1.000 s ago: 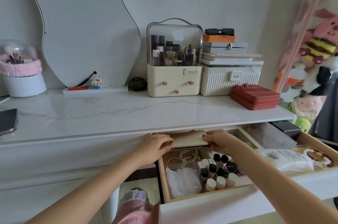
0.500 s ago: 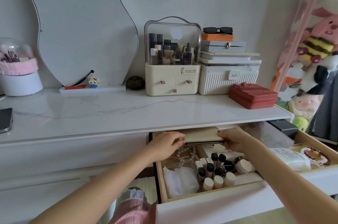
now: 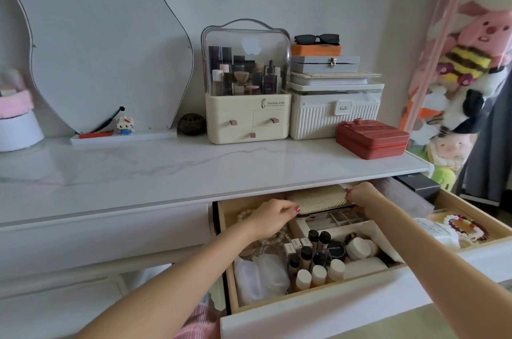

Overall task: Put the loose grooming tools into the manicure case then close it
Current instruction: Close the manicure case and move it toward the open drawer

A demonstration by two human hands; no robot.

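Both hands pinch the case (image 3: 318, 199) at the drawer's (image 3: 318, 313) back edge: left hand (image 3: 270, 218) on its left end, right hand (image 3: 363, 196) on its right. Lifted carelessly, it could catch the tabletop (image 3: 194, 169) lip and slip into the bottles (image 3: 310, 264)

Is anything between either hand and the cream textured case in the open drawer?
Nothing visible: the left hand and right hand already grip opposite ends of the cream textured case, directly under the white marble-look tabletop's edge.
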